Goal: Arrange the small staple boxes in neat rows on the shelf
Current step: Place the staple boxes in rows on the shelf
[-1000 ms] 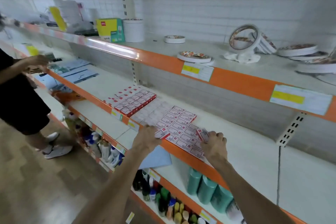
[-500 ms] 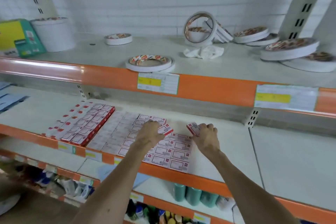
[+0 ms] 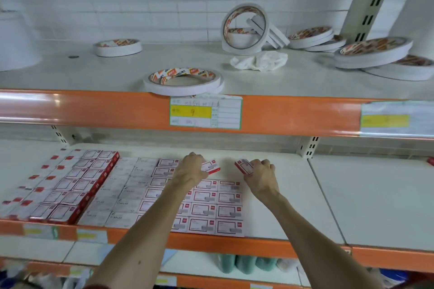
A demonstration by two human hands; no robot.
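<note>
Cardboard, stiff and light I judge, best pinched by the long edges. Left hand (image 3: 191, 171) grips one staple box (image 3: 211, 167), right hand (image 3: 260, 177) a second box (image 3: 244, 166), both at twelve o'clock of the rows (image 3: 217, 210) on the shelf (image 3: 293, 195).

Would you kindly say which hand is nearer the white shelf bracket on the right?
Right. The right hand is just left of the bracket; the left hand lies farther left.

We see white staple boxes (image 3: 229, 212) with red-framed labels, red-sided boxes (image 3: 77, 185) by the left edge of the shelf (image 3: 234, 245), its front edge orange, and white tape rolls (image 3: 183, 81) printed red-orange
</note>
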